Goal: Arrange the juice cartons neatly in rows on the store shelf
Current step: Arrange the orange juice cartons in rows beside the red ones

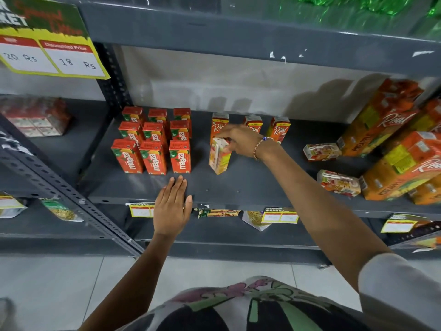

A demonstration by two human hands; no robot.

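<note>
Shop, grey shelf [238,185], discount price sign [51,47], juice cartons [152,142]

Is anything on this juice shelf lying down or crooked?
Yes. Two small pale juice cartons lie flat on the dark metal shelf, right of the standing rows. The large orange pineapple cartons lean askew.

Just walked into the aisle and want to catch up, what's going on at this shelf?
A person is stocking small juice cartons on a grey shelf. Nine Maaza cartons already stand in three neat rows on the left. The right hand grips a tilted Real carton, setting it in front of three upright Real cartons at the back. The left hand rests flat on the shelf edge. Two small cartons lie on their sides to the right.
</note>
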